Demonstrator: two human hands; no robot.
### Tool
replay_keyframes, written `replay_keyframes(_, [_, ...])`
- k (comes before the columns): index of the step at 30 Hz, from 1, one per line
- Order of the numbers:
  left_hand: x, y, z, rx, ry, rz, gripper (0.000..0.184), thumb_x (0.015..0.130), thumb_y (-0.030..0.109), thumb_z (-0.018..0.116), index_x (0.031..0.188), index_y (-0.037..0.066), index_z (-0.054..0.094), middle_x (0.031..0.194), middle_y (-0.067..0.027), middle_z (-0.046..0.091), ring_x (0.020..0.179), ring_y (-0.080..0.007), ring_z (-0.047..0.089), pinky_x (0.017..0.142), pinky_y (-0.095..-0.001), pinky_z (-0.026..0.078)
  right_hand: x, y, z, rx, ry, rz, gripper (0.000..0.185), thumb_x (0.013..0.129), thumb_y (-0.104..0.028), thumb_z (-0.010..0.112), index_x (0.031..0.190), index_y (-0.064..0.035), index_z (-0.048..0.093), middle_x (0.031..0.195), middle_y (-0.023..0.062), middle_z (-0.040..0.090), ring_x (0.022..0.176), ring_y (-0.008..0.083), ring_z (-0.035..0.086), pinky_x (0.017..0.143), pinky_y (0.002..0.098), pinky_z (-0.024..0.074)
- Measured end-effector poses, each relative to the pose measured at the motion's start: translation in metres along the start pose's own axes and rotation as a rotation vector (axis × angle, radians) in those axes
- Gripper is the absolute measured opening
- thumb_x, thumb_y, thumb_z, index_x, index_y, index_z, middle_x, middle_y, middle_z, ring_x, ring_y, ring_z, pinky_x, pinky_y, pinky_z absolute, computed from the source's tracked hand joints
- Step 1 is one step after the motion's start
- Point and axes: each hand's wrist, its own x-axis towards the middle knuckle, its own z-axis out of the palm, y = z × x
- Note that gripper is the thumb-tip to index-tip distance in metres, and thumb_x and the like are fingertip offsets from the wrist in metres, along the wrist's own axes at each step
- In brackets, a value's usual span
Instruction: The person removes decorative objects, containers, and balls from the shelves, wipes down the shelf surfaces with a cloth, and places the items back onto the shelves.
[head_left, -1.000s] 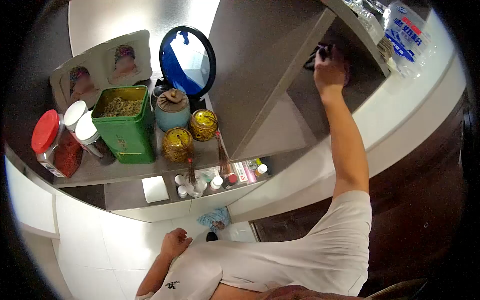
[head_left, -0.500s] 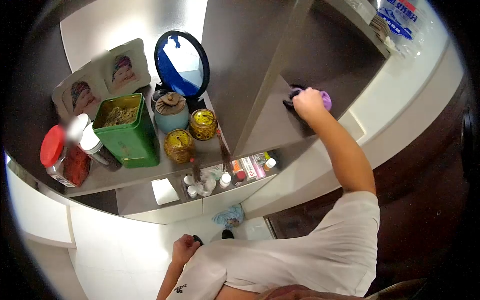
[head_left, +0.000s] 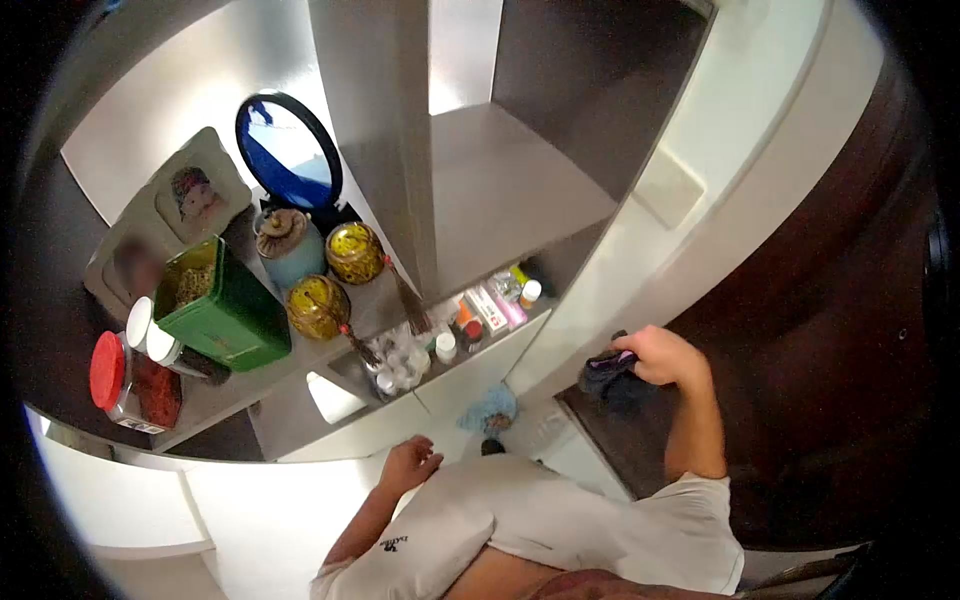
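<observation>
My right hand (head_left: pixel 668 356) is closed around a bunched dark cloth (head_left: pixel 612 383) with a bit of purple showing. It is off to the right of the shelf unit, above a dark brown surface. How the cloth is folded cannot be made out. My left hand (head_left: pixel 408 464) hangs low in front of the unit with its fingers loosely apart and nothing in them. Closest to it is the lower shelf, where white-capped bottles (head_left: pixel 446 347) stand beside a crumpled clear plastic bag (head_left: pixel 405 360).
The upper shelf carries a green tin (head_left: pixel 235 325), a round black-framed mirror (head_left: pixel 290 150), a blue jar (head_left: pixel 292 255), two yellow patterned jars (head_left: pixel 318 307), a red-lidded jar (head_left: pixel 150 390) and a photo frame (head_left: pixel 215 185). A light blue bag (head_left: pixel 488 410) lies on the floor.
My right hand has left the right-hand shelf compartment and moved down toward me with the cloth. My left hand has risen slightly, and its fingers have loosened. The view has shifted right.
</observation>
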Motion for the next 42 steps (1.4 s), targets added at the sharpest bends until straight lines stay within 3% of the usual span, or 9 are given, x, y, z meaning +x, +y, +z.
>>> replay_keyframes(2, [0.005, 0.019, -0.005, 0.06, -0.015, 0.024, 0.03, 0.082, 0.026, 0.073, 0.094, 0.0, 0.063, 0.077, -0.0139, 0.067, 0.067, -0.0257, 0.066, 0.064, -0.0361, 0.053, -0.003, 0.012, 0.041, 0.36, 0.129, -0.135, 0.044, 0.068, 0.008, 0.06, 0.11, 0.002, 0.065, 0.107, 0.0191, 0.068, 0.098, 0.0341, 0.066, 0.084, 0.0401, 0.0527])
replay_keyframes(6, [0.006, 0.031, -0.002, 0.041, -0.011, 0.001, 0.032, 0.081, 0.024, 0.074, 0.098, -0.001, 0.062, 0.079, -0.0129, 0.068, 0.068, -0.0231, 0.066, 0.064, -0.0349, 0.053, -0.009, 0.016, 0.119, 1.252, 0.291, 0.286, 0.039, 0.071, 0.008, 0.067, 0.11, 0.0027, 0.063, 0.108, 0.0097, 0.067, 0.102, 0.0245, 0.062, 0.089, 0.0391, 0.0496])
replay_keyframes(11, [-0.006, 0.046, -0.003, -0.22, 0.01, -0.179, 0.033, 0.083, 0.019, 0.076, 0.105, 0.001, 0.058, 0.08, -0.0076, 0.068, 0.071, -0.0137, 0.065, 0.066, -0.0297, 0.052, 0.021, 0.012, 0.159, 1.643, 0.265, 0.256, 0.046, 0.072, 0.008, 0.069, 0.116, -0.0001, 0.059, 0.109, 0.0106, 0.065, 0.1, 0.0251, 0.063, 0.092, 0.0388, 0.0486])
replay_keyframes(16, [-0.021, 0.096, -0.014, -0.693, 0.063, -0.178, 0.085, 0.075, -0.001, 0.079, 0.144, 0.014, 0.031, 0.128, -0.0134, 0.054, 0.112, -0.0229, 0.058, 0.09, -0.0357, 0.052, 0.081, -0.043, 0.157, 1.351, -0.144, -0.12, 0.041, 0.078, -0.003, 0.074, 0.116, -0.0001, 0.06, 0.108, 0.0099, 0.067, 0.1, 0.0234, 0.062, 0.091, 0.0381, 0.0488])
replay_keyframes(24, [-0.067, 0.111, -0.014, -0.629, 0.647, -0.182, 0.079, 0.074, 0.006, 0.082, 0.139, 0.005, 0.037, 0.131, -0.0096, 0.051, 0.12, -0.0179, 0.048, 0.101, -0.034, 0.041, 0.131, -0.208, 0.191, 1.117, -0.679, -0.741, 0.052, 0.084, -0.034, 0.074, 0.12, -0.0003, 0.057, 0.111, 0.0122, 0.065, 0.103, 0.0233, 0.061, 0.092, 0.0367, 0.0468])
replay_keyframes(27, [-0.094, 0.076, -0.033, -0.638, 0.763, -0.317, 0.054, 0.078, 0.005, 0.079, 0.124, 0.001, 0.052, 0.112, -0.0072, 0.062, 0.103, -0.0154, 0.058, 0.092, -0.0312, 0.047, 0.132, -0.251, 0.209, 0.951, -0.378, -0.821, 0.05, 0.087, -0.033, 0.07, 0.121, -0.0002, 0.056, 0.111, 0.0146, 0.065, 0.103, 0.024, 0.063, 0.086, 0.037, 0.0496])
replay_keyframes(31, [-0.113, 0.036, -0.074, -1.022, 0.983, -0.249, 0.032, 0.083, 0.005, 0.073, 0.11, -0.002, 0.058, 0.1, -0.0101, 0.066, 0.088, -0.0179, 0.065, 0.079, -0.0307, 0.054, 0.143, -0.281, 0.22, 0.846, -0.498, -0.677, 0.05, 0.088, -0.028, 0.07, 0.125, 0.001, 0.053, 0.114, 0.0162, 0.064, 0.099, 0.0252, 0.065, 0.079, 0.0357, 0.0524])
replay_keyframes(40, [-0.076, -0.052, -0.174, -1.413, 0.875, -0.075, 0.047, 0.088, 0.013, 0.071, 0.128, 0.004, 0.049, 0.116, -0.0107, 0.062, 0.107, -0.0246, 0.062, 0.092, -0.0369, 0.052, 0.135, -0.325, 0.243, 0.862, -0.358, -0.624, 0.044, 0.088, -0.019, 0.071, 0.121, 0.005, 0.057, 0.11, 0.0169, 0.066, 0.09, 0.0222, 0.069, 0.078, 0.0337, 0.0552])
replay_keyframes(42, [-0.064, -0.068, -0.181, -0.992, 0.79, -0.238, 0.057, 0.086, 0.02, 0.074, 0.133, 0.002, 0.045, 0.117, -0.0137, 0.061, 0.11, -0.028, 0.061, 0.093, -0.0396, 0.05, 0.124, -0.327, 0.233, 0.818, -0.299, -0.639, 0.041, 0.088, -0.02, 0.071, 0.119, 0.0042, 0.059, 0.106, 0.0159, 0.068, 0.088, 0.0215, 0.069, 0.078, 0.0333, 0.0551])
